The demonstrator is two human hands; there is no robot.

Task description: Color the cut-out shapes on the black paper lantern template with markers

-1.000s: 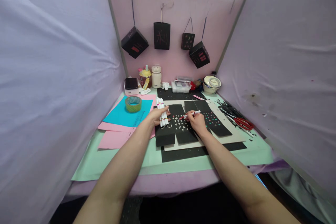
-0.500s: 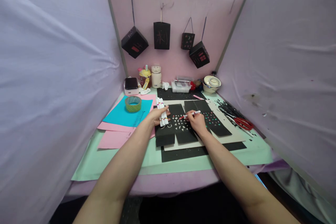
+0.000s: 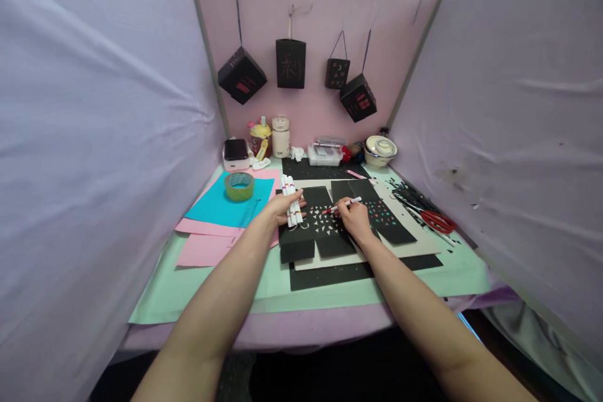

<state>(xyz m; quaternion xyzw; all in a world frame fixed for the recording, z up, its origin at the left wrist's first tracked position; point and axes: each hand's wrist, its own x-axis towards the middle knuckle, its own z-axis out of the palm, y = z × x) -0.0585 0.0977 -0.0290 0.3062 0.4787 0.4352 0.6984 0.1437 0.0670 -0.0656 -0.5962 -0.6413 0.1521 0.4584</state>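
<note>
Several white markers [image 3: 291,201] lie in a bundle in my left hand [image 3: 281,207], the thumb over them, above the left part of the black card. My right hand [image 3: 354,220] grips a white marker [image 3: 349,202] with a red tip, which points down-left at the small cut-out shapes. The black card [image 3: 336,245] has many small triangular openings; those left of my right hand look mostly white, while those to its right show red and green. Beneath the card is a pale board [image 3: 400,252], with more black paper [image 3: 325,277] under it.
Tape roll [image 3: 239,187] rests on blue paper [image 3: 217,212] over pink sheets [image 3: 202,251] at left. Red-handled scissors [image 3: 437,222] and black scraps [image 3: 409,195] lie right. Bottles, a clear box [image 3: 325,154] and bowl [image 3: 379,151] stand behind. Black boxes [image 3: 291,63] hang above.
My right hand and its marker have shifted very slightly to the right. My left hand still holds the bundle of markers in the same place.
</note>
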